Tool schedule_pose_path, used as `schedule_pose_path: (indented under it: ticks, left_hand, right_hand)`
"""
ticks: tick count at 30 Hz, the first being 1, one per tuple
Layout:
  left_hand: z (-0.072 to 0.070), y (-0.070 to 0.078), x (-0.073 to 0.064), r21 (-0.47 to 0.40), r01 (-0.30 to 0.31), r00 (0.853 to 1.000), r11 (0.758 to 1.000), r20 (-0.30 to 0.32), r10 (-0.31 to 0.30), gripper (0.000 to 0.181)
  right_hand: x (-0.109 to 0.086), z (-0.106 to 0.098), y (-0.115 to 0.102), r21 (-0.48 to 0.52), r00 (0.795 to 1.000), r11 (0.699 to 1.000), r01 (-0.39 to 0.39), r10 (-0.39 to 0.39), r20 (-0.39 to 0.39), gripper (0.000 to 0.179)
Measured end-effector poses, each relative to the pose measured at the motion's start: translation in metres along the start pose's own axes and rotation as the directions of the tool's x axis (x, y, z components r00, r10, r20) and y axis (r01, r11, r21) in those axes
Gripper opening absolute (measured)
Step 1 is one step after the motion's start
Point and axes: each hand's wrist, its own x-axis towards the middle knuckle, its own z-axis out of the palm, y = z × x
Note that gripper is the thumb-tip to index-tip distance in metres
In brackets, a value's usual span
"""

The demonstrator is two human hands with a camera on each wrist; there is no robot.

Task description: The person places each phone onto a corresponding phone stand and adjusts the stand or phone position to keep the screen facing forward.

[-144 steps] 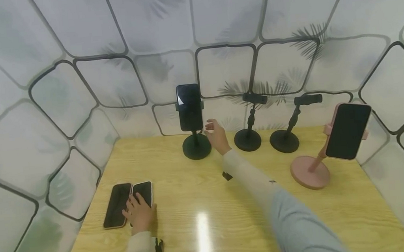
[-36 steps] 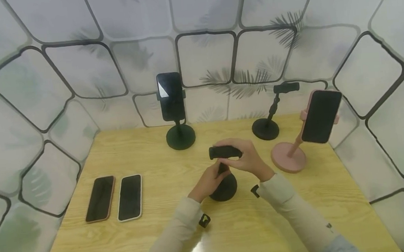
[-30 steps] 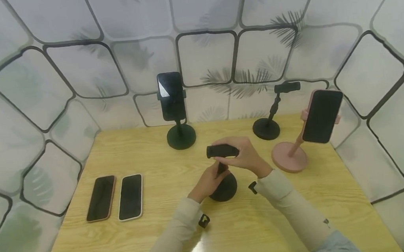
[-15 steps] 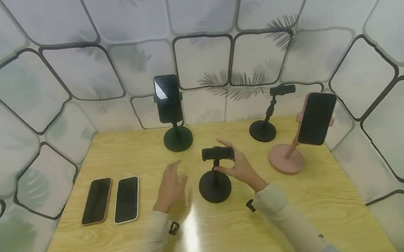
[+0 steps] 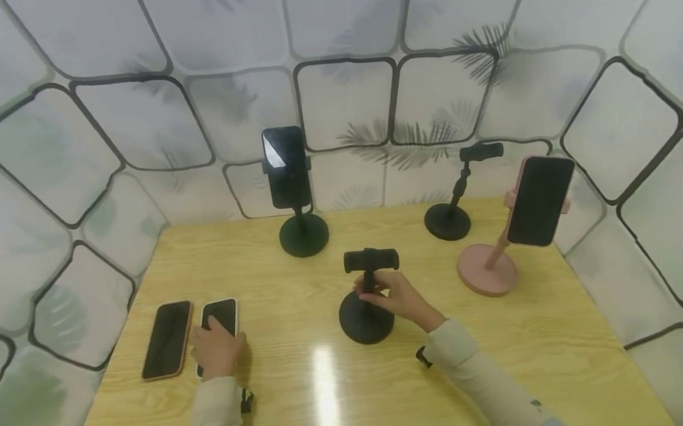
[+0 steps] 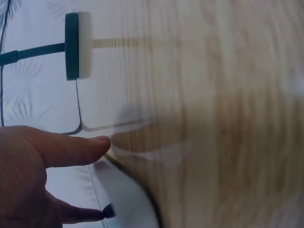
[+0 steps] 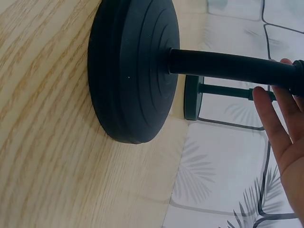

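My left hand [image 5: 216,351] is over the white-edged phone [image 5: 225,310], which lies face up on the table. One finger reaches over its screen. In the left wrist view the thumb [image 6: 76,148] is straight, its tip at the tabletop close to the phone's pale edge [image 6: 130,199]. My right hand [image 5: 401,300] pinches the pole of a black phone stand [image 5: 366,318] just under its empty clamp, thumb in front and fingers behind. The stand's round base [image 7: 137,71] sits flat on the wood in the right wrist view.
A dark phone with a copper edge [image 5: 167,340] lies at far left. Behind stand a dark stand [image 5: 304,235] holding a phone, another black stand [image 5: 447,221] with a bare clamp, and a pink stand [image 5: 487,270] with a phone. A patterned curtain [image 5: 344,99] backs the table.
The black stand was brought forward from the back row and both hands held it. The left hand then left it for the white-edged phone. The right hand moved from clamp to pole.
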Motion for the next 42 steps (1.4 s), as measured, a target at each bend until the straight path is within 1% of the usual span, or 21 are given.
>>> schedule_pose_path:
  ticks: [2,4,6,8,11,16,18,19,22,25,28,31,32,33,34,35,36,37,39,40,42]
  left_hand:
    - [-0.001,-0.001,0.0,-0.015,0.039,0.999,0.999,-0.021,-0.039,0.083]
    - [-0.003,0.0,0.0,-0.019,0.077,0.997,0.997,-0.026,-0.077,0.087]
    - [-0.005,0.0,0.003,-0.021,0.1,0.995,0.995,-0.028,-0.1,0.091]
    - [-0.007,-0.001,0.005,-0.025,0.109,0.994,0.994,-0.015,-0.109,0.095]
    - [-0.01,-0.003,0.011,-0.038,0.103,0.995,0.994,-0.012,-0.104,0.095]
    - [-0.013,-0.005,0.019,0.035,0.048,0.998,0.998,-0.035,-0.047,0.083]
    - [-0.012,-0.003,0.02,0.072,0.031,0.999,0.997,-0.039,-0.029,0.08]
    - [-0.01,-0.001,0.02,0.068,0.033,0.999,0.997,-0.039,-0.031,0.08]
    - [-0.005,0.005,0.016,0.027,0.045,0.998,0.999,-0.033,-0.044,0.081]
    - [0.001,0.014,0.012,-0.035,0.04,0.998,0.999,-0.037,-0.042,0.081]
    - [0.004,0.023,0.009,-0.082,-0.001,0.998,0.997,-0.067,-0.005,0.081]
    - [0.006,0.03,0.008,-0.162,-0.084,0.992,0.983,-0.105,0.068,0.083]
    - [0.006,0.034,0.007,-0.207,-0.123,0.988,0.971,-0.116,0.1,0.083]
    - [0.005,0.038,0.005,-0.26,-0.159,0.984,0.952,-0.122,0.131,0.083]
    - [0.003,0.042,0.002,-0.321,-0.195,0.979,0.927,-0.119,0.164,0.084]
    - [0.002,0.048,-0.002,-0.376,-0.233,0.972,0.897,-0.125,0.2,0.083]
    - [-0.001,0.055,-0.007,-0.432,-0.27,0.963,0.86,-0.129,0.237,0.081]
    - [-0.004,0.062,-0.014,-0.483,-0.311,0.95,0.818,-0.143,0.277,0.079]
    - [-0.013,0.081,-0.031,-0.567,-0.393,0.918,0.724,-0.191,0.349,0.075]
    - [-0.019,0.091,-0.04,-0.599,-0.439,0.895,0.67,-0.228,0.383,0.074]
    - [-0.032,0.112,-0.059,-0.62,-0.546,0.833,0.564,-0.328,0.446,0.073]
  right_hand:
    - [0.002,0.001,0.0,-0.004,1.0,1.0,-0.011,0.011,0.006,0.02]
    - [0.003,0.001,0.0,-0.006,1.0,1.0,-0.019,0.019,0.01,0.021]
    - [0.004,0.002,0.0,-0.006,1.0,1.0,-0.02,0.02,0.008,0.021]
    - [0.004,0.002,-0.001,-0.004,1.0,1.0,-0.019,0.019,0.001,0.02]
    - [0.005,0.001,-0.001,-0.004,1.0,1.0,-0.014,0.014,-0.007,0.02]
    - [0.006,0.0,-0.001,0.005,1.0,1.0,-0.015,0.015,-0.013,0.019]
    - [0.006,0.0,0.0,0.008,1.0,1.0,-0.024,0.024,-0.013,0.019]
    - [0.006,-0.001,0.0,0.006,1.0,1.0,-0.028,0.028,-0.014,0.019]
    - [0.005,-0.003,0.003,0.001,0.999,0.999,-0.038,0.038,-0.015,0.02]
    - [0.004,-0.005,0.004,0.002,0.999,0.999,-0.04,0.04,-0.019,0.02]
    - [0.004,-0.007,0.004,0.01,0.999,0.999,-0.035,0.035,-0.024,0.02]
    - [0.005,-0.007,0.004,0.016,0.999,1.0,-0.025,0.026,-0.027,0.02]
    - [0.005,-0.007,0.004,0.016,0.999,1.0,-0.022,0.023,-0.027,0.02]
    - [0.006,-0.006,0.004,0.015,0.999,1.0,-0.022,0.022,-0.027,0.02]
    - [0.006,-0.006,0.004,0.014,0.999,1.0,-0.022,0.022,-0.026,0.02]
    - [0.006,-0.005,0.004,0.012,0.999,1.0,-0.027,0.027,-0.025,0.02]
    - [0.007,-0.005,0.005,0.009,0.999,0.999,-0.035,0.036,-0.023,0.02]
    - [0.007,-0.004,0.005,0.008,0.999,0.999,-0.044,0.044,-0.021,0.019]
    - [0.008,-0.003,0.005,0.011,0.998,0.998,-0.067,0.067,-0.017,0.019]
    - [0.009,-0.003,0.004,0.014,0.997,0.997,-0.077,0.077,-0.015,0.019]
    - [0.011,-0.002,0.004,0.02,0.996,0.996,-0.089,0.089,-0.017,0.02]
